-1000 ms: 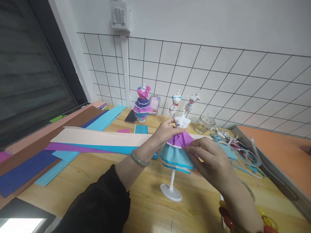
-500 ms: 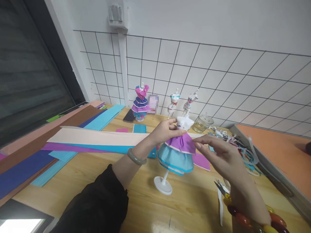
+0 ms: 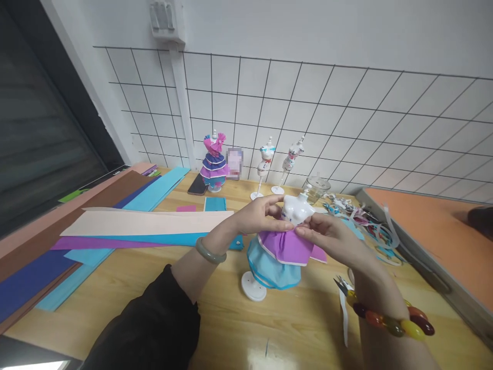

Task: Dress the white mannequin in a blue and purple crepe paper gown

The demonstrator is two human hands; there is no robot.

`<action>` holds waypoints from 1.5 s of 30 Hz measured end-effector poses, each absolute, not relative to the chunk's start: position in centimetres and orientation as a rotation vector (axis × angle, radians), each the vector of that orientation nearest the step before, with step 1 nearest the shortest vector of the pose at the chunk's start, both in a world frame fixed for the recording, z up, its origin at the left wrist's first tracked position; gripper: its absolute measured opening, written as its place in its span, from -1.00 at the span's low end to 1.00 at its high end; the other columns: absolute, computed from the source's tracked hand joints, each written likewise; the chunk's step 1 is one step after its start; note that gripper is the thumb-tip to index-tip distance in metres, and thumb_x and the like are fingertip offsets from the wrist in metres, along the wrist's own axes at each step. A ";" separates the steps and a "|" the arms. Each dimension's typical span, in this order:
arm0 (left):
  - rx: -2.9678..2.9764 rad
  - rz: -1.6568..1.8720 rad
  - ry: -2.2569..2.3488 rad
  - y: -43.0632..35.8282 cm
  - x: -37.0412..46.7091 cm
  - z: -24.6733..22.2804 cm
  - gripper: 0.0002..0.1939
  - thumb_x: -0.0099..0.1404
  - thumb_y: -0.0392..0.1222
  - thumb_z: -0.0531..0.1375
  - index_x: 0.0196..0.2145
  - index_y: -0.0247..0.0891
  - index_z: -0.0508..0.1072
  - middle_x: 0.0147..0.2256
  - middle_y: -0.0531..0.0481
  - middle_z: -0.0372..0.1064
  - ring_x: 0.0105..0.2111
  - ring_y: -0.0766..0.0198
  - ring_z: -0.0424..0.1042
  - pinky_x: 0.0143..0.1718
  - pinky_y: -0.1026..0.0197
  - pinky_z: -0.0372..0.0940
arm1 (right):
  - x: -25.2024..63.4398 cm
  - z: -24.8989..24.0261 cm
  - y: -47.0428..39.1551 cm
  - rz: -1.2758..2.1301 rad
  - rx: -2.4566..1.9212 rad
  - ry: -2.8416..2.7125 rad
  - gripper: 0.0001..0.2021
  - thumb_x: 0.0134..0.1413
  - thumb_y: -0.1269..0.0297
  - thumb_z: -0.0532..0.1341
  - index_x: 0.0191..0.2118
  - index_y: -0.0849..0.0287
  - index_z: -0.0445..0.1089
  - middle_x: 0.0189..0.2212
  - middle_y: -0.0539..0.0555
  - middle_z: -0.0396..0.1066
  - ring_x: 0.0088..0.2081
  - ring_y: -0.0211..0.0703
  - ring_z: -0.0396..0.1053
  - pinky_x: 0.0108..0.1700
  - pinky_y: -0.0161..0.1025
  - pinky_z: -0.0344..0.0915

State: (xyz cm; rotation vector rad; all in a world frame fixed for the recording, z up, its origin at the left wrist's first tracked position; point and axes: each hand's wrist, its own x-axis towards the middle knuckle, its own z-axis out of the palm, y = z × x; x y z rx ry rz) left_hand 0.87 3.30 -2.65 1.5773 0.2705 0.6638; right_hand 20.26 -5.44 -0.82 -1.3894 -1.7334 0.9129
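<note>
A small white mannequin on a round white base tilts on the wooden table in front of me. Around it hangs a layered skirt, a purple upper tier with a pale edge over a light blue lower tier. My left hand is closed at the waist from the left, its thumb on the skirt's top edge. From the right, my right hand pinches the purple tier at the waist. Some fingers behind the mannequin are hidden.
Long coloured paper strips lie at the left. Behind stand a dressed mannequin, two bare ones, and a glass jar. Scissors lie by my right wrist; ribbon scraps and an orange-bottomed tray are at the right.
My right hand has moved from the skirt's right side up to the waist. The mannequin's top now leans nearer to me, and the camera view has shifted slightly.
</note>
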 end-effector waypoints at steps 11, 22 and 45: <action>1.731 0.700 0.243 3.5 0.6 -2.7 -0.53 0.14 -0.07 0.33 -0.04 -0.29 0.39 -0.17 -0.12 0.45 -0.12 0.18 0.45 -0.08 0.16 0.29 | 20.1 -1.1 -5.6 1.000 -1.376 -1.677 -0.63 -0.05 -0.08 0.34 -0.43 0.19 0.42 -0.50 0.03 0.40 -0.48 -0.24 0.29 -0.47 -0.30 0.25; 1.986 0.739 0.288 3.0 0.1 -1.8 -0.63 0.21 -0.02 0.25 -0.10 -0.25 0.36 -0.07 -0.09 0.42 -0.03 0.17 0.43 -0.05 0.19 0.28 | 19.8 -1.1 -5.6 0.900 -1.375 -1.696 -0.65 -0.02 -0.06 0.32 -0.30 0.15 0.47 -0.40 0.09 0.49 -0.39 -0.12 0.40 -0.41 -0.22 0.35; 2.092 0.870 0.488 2.8 0.4 -1.2 -0.56 0.10 -0.02 0.35 -0.09 -0.28 0.51 -0.17 -0.07 0.48 -0.16 0.22 0.40 -0.05 0.14 0.25 | 19.6 -1.2 -5.6 0.607 -1.481 -1.758 -0.65 0.06 -0.03 0.25 -0.51 0.17 0.38 -0.58 0.00 0.31 -0.51 -0.24 0.21 -0.52 -0.30 0.13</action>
